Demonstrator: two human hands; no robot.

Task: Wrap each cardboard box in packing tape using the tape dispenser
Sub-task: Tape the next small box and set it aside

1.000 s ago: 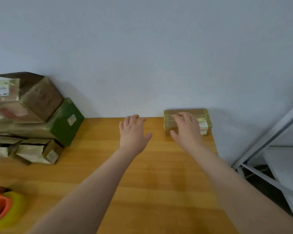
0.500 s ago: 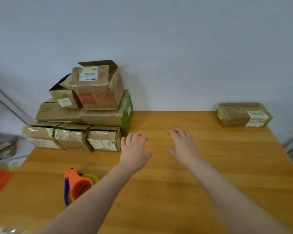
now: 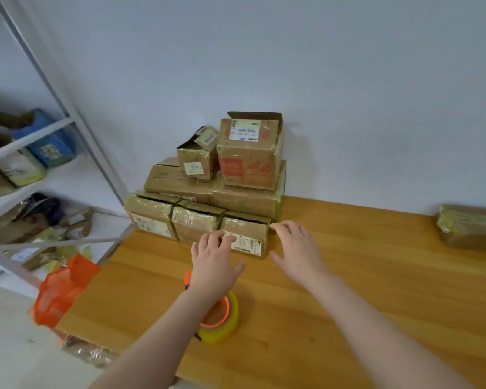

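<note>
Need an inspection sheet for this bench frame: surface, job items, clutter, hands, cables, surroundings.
Surface: wooden table, set against the wall.
Job's things: pile of boxes at back left, top two with flaps open; front right box of its bottom row is nearest the hands; separate taped box at far right; tape dispenser lies on the table, partly hidden by the left forearm.
Clutter: orange mesh bag at the table's left edge.
Hands: left hand open, fingers over the front right box's face, contact unclear; right hand open, spread beside that box's right corner. Neither holds anything.
Cables: nothing seen.
Surroundings: metal shelf at left, holding packages.
</note>
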